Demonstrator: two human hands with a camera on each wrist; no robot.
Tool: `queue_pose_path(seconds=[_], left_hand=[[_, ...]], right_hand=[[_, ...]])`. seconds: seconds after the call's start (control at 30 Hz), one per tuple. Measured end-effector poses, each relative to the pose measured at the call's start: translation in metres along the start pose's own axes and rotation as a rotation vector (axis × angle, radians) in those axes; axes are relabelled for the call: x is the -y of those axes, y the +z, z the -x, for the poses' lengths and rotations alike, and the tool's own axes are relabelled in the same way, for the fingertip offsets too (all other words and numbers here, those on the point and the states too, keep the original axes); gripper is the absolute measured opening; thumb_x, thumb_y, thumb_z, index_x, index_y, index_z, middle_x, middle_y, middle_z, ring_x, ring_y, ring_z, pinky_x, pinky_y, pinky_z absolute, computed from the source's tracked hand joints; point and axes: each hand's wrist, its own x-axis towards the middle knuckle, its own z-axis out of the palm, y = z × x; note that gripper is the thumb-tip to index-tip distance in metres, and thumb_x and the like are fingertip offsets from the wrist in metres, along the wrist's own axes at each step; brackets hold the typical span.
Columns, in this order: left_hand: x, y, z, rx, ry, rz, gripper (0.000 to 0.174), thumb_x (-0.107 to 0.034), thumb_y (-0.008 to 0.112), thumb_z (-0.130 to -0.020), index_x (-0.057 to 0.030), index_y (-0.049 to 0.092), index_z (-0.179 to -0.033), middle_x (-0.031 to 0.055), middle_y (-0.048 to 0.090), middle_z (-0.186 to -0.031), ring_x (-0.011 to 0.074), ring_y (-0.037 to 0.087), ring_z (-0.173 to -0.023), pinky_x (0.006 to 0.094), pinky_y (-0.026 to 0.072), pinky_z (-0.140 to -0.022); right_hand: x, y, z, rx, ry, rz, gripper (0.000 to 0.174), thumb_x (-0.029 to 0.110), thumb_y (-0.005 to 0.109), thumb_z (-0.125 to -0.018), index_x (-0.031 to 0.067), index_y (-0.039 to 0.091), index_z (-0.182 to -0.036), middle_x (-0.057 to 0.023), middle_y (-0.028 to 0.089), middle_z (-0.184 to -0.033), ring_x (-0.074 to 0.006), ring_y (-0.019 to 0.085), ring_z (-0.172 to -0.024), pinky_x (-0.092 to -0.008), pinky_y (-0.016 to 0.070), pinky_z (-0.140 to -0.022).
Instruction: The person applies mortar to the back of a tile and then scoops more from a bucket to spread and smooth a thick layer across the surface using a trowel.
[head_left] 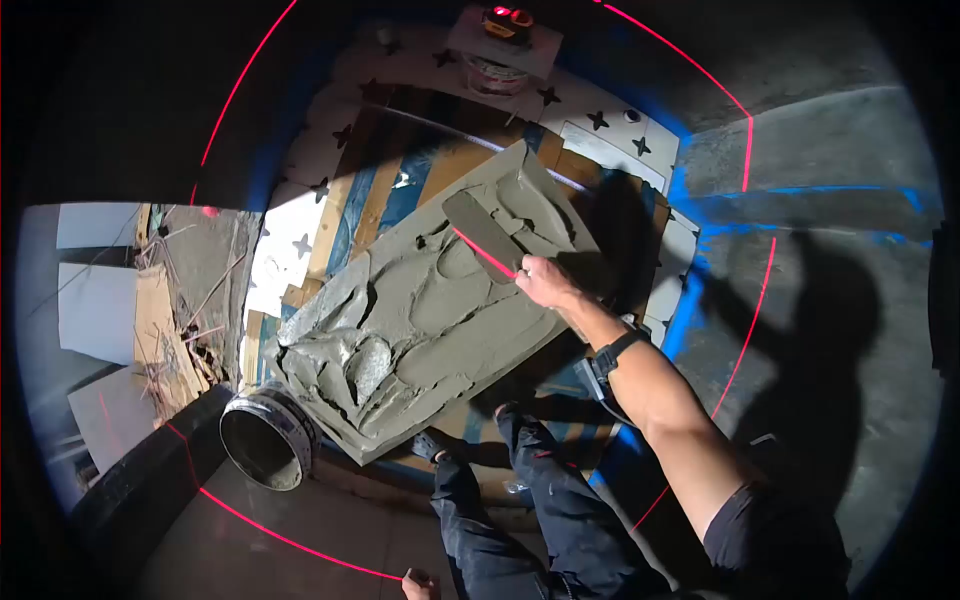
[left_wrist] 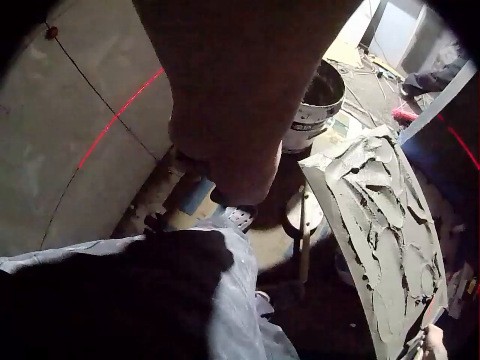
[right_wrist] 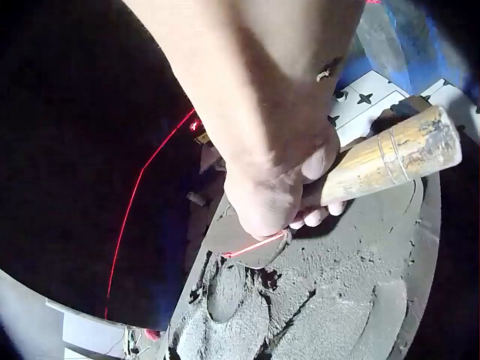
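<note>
My right hand grips a trowel with a long flat blade, which lies against the grey mortar near the far end of a large rectangular slab. In the right wrist view the wooden handle sticks out behind the curled fingers. A red laser line crosses the blade. The mortar is thick and ridged, lumpier toward the near left end. My left hand hangs beside my leg, away from the slab, with nothing seen in it; only part of it shows at the bottom of the head view.
A mortar-smeared bucket stands by the slab's near left corner. A laser level sits at the back on a board over a bucket. Patterned tiles and striped cardboard cover the floor. Loose panels and debris lie left.
</note>
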Motion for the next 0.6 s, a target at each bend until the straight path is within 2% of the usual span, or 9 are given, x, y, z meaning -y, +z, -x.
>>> queue_pose_path(seconds=[0.17, 0.23, 0.3, 0.37, 0.43, 0.47, 0.5, 0.57, 0.6], left_hand=[[-0.039, -0.007, 0.009, 0.043, 0.005, -0.209, 0.021, -0.011, 0.076, -0.073, -0.0009, 0.058, -0.074, 0.0177, 0.060, -0.068, 0.0335, 0.056, -0.062, 0.0438, 0.0477, -0.061], [-0.020, -0.012, 0.012, -0.008, 0.044, -0.118, 0.023, -0.012, 0.077, -0.073, -0.0016, 0.056, -0.073, 0.0183, 0.058, -0.066, 0.0334, 0.054, -0.061, 0.0436, 0.0469, -0.060], [-0.007, -0.018, 0.017, 0.004, 0.004, -0.144, 0.020, -0.008, 0.075, -0.075, -0.0022, 0.056, -0.074, 0.0139, 0.057, -0.066, 0.0268, 0.054, -0.061, 0.0398, 0.0468, -0.061], [0.008, -0.016, 0.026, -0.030, -0.206, 0.004, 0.011, -0.002, 0.060, -0.074, 0.0029, 0.052, -0.068, 0.0051, 0.053, -0.060, 0.0123, 0.050, -0.058, 0.0336, 0.0414, -0.054], [0.068, 0.006, 0.031, -0.025, -0.334, 0.236, 0.009, -0.001, 0.061, -0.071, 0.0029, 0.052, -0.071, 0.0052, 0.055, -0.062, 0.0127, 0.051, -0.059, 0.0323, 0.0426, -0.054], [0.100, 0.016, 0.036, -0.042, -0.263, 0.134, 0.011, -0.002, 0.063, -0.072, 0.0024, 0.052, -0.071, 0.0052, 0.055, -0.062, 0.0127, 0.051, -0.060, 0.0320, 0.0433, -0.055], [0.119, 0.021, 0.041, -0.060, -0.189, 0.031, 0.013, -0.003, 0.065, -0.072, 0.0019, 0.053, -0.071, 0.0052, 0.055, -0.062, 0.0126, 0.051, -0.060, 0.0317, 0.0440, -0.055], [0.067, 0.008, 0.039, 0.016, -0.240, 0.006, 0.014, -0.002, 0.066, -0.072, 0.0014, 0.052, -0.072, 0.0046, 0.054, -0.062, 0.0120, 0.049, -0.061, 0.0323, 0.0444, -0.056], [0.064, 0.007, 0.037, 0.020, -0.259, 0.033, 0.021, -0.006, 0.070, -0.069, 0.0023, 0.052, -0.072, 0.0109, 0.056, -0.062, 0.0194, 0.052, -0.059, 0.0361, 0.0459, -0.057]], right_hand=[[0.055, 0.040, 0.058, 0.233, -0.199, 0.245, 0.027, 0.025, 0.051, -0.095, 0.0023, 0.065, -0.099, -0.0270, 0.069, -0.093, -0.0448, 0.068, -0.091, -0.0523, 0.0544, -0.083], [0.048, 0.035, 0.072, 0.101, -0.263, 0.326, 0.024, 0.021, 0.048, -0.097, 0.0012, 0.061, -0.099, -0.0284, 0.068, -0.085, -0.0475, 0.068, -0.083, -0.0561, 0.0534, -0.071], [0.021, 0.049, 0.082, -0.095, -0.041, 0.422, 0.025, 0.024, 0.052, -0.095, 0.0019, 0.060, -0.102, -0.0272, 0.069, -0.086, -0.0481, 0.067, -0.083, -0.0555, 0.0540, -0.071], [0.028, 0.067, 0.110, -0.178, 0.128, 0.133, 0.024, 0.025, 0.054, -0.094, 0.0026, 0.061, -0.099, -0.0245, 0.070, -0.088, -0.0484, 0.067, -0.086, -0.0548, 0.0539, -0.073], [0.010, 0.142, 0.113, -0.205, 0.067, -0.115, 0.024, 0.026, 0.059, -0.091, 0.0017, 0.061, -0.089, -0.0249, 0.067, -0.081, -0.0462, 0.066, -0.081, -0.0533, 0.0518, -0.068], [0.010, 0.185, 0.115, -0.108, 0.121, -0.340, 0.026, 0.027, 0.061, -0.090, 0.0018, 0.060, -0.083, -0.0248, 0.067, -0.079, -0.0448, 0.066, -0.080, -0.0515, 0.0514, -0.067], [0.044, 0.198, 0.133, -0.137, 0.027, -0.298, 0.026, 0.027, 0.062, -0.090, 0.0023, 0.060, -0.083, -0.0243, 0.066, -0.078, -0.0452, 0.066, -0.077, -0.0500, 0.0513, -0.065], [0.089, 0.233, 0.156, 0.069, 0.019, -0.301, 0.025, 0.028, 0.059, -0.093, 0.0035, 0.061, -0.087, -0.0246, 0.066, -0.078, -0.0454, 0.066, -0.077, -0.0514, 0.0512, -0.065], [0.105, 0.251, 0.169, 0.042, -0.047, -0.188, 0.025, 0.029, 0.058, -0.093, 0.0043, 0.061, -0.093, -0.0246, 0.067, -0.080, -0.0468, 0.066, -0.078, -0.0533, 0.0516, -0.065]])
